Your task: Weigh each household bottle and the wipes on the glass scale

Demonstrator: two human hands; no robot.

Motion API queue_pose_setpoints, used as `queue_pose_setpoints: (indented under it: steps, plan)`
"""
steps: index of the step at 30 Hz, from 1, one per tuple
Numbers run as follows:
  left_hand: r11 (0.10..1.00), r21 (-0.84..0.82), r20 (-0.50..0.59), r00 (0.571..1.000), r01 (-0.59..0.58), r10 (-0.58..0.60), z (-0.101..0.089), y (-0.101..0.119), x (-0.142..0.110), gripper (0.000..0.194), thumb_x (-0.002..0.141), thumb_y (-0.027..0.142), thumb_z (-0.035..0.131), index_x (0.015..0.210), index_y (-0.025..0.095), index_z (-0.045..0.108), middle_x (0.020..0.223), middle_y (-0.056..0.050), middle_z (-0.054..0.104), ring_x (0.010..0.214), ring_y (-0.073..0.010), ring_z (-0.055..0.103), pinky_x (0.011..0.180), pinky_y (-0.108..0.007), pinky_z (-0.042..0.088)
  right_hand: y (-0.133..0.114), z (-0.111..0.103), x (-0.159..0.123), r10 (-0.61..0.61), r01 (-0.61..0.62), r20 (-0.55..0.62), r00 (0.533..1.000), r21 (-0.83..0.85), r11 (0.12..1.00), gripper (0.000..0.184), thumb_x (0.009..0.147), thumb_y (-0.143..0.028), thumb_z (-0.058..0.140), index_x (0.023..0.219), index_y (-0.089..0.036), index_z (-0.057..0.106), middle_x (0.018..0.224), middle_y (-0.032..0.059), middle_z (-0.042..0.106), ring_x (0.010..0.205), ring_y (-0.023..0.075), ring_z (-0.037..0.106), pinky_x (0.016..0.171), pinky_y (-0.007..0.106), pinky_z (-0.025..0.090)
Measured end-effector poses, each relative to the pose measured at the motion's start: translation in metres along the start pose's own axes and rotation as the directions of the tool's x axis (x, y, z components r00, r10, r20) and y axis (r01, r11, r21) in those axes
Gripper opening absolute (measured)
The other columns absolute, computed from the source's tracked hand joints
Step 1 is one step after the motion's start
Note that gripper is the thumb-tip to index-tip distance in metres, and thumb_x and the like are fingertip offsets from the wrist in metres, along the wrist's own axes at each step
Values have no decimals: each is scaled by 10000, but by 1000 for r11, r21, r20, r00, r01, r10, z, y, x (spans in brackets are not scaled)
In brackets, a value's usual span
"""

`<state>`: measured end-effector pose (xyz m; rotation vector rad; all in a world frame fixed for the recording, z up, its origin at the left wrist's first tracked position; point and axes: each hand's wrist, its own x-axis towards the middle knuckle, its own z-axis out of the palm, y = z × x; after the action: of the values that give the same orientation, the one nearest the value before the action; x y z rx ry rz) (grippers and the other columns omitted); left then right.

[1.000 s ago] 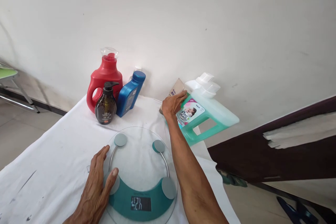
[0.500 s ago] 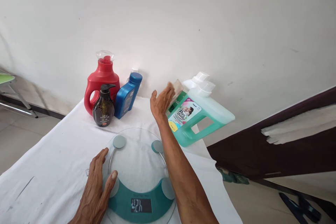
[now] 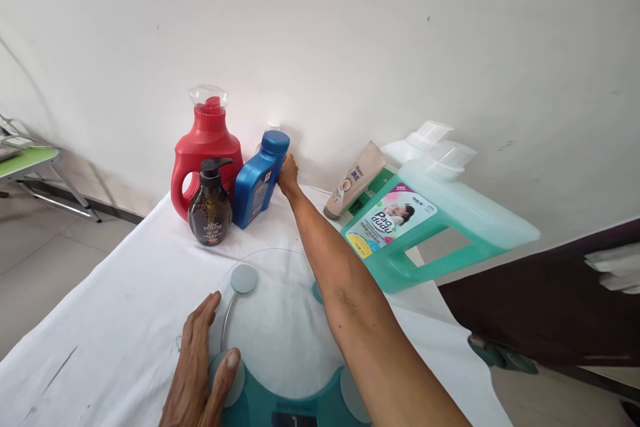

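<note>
My left hand (image 3: 203, 367) lies at the left edge of the glass bathroom scale (image 3: 280, 320), fingers stretched out and thumb on the glass. My right hand (image 3: 289, 177) reaches far forward against the right side of the blue bottle (image 3: 257, 183). That bottle hides its fingertips, so I cannot tell what they grip. Close behind stands a white-capped bottle (image 3: 273, 125), mostly hidden. A dark pump bottle (image 3: 211, 210) and a red jug (image 3: 207, 140) stand to the left. My right forearm covers part of the scale, whose display is cut off by the lower frame edge.
Right of my arm, a beige tube (image 3: 356, 180) leans against green containers, beside a large green detergent jug (image 3: 425, 227). The white cloth (image 3: 100, 333) covers the table. A pale wall (image 3: 320, 27) rises behind. A green-topped folding stool (image 3: 35, 159) stands at left.
My right hand has moved left, from beside the beige tube to the blue bottle. My left hand stays on the scale. The view has shifted, pushing the scale's display lower.
</note>
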<state>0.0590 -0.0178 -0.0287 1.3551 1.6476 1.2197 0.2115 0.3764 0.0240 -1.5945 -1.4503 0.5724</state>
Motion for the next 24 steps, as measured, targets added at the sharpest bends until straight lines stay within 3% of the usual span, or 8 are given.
queue_pose_setpoints:
  steps: [3,6,11,17,21,24]
  plan:
    - [1000,9,0,1000,7,-7,0,1,0,578,1054,566,421,1549,268,422,1606,-135,462,1485,-359,449,1237,-651,369,10,3,1,-46,42,53,998,69,997,308,825,-440,553,1032,-229,639,1059,62,719,1025,271,655,902,381,518]
    - [1000,10,7,1000,9,-9,0,0,0,579,1051,571,421,1550,276,417,1608,-132,458,1491,-366,437,1234,-673,359,14,0,1,-67,61,53,996,115,991,350,776,-475,600,1023,-229,619,1088,60,716,1016,254,650,883,366,518]
    - [1000,3,-19,1000,-19,19,2,-3,0,586,1049,566,431,1549,260,428,1594,-140,475,1478,-368,461,1245,-651,362,5,-1,7,-79,73,28,997,153,986,375,776,-464,639,1068,-238,576,1045,60,706,975,252,634,860,372,510]
    - [998,9,-21,998,-61,61,3,-2,0,539,1065,521,429,1538,263,434,1587,-138,484,1475,-354,470,1246,-624,376,-5,3,11,-93,94,-14,996,137,986,182,769,-387,651,827,-252,544,820,16,637,851,235,577,834,365,469]
    - [999,0,-12,999,-50,50,2,1,-1,524,1072,512,419,1548,294,410,1603,-120,462,1498,-341,443,1250,-623,371,5,-6,-1,-69,86,-127,990,133,987,276,725,-420,677,843,-257,488,827,-9,600,830,204,551,825,341,454]
    - [999,-19,-4,999,-41,41,0,-2,-1,539,1068,517,431,1554,286,412,1605,-127,457,1508,-346,431,1257,-629,358,16,-27,-17,-5,35,-230,973,126,991,434,660,-488,730,913,-261,460,837,-24,576,835,206,559,834,354,456]
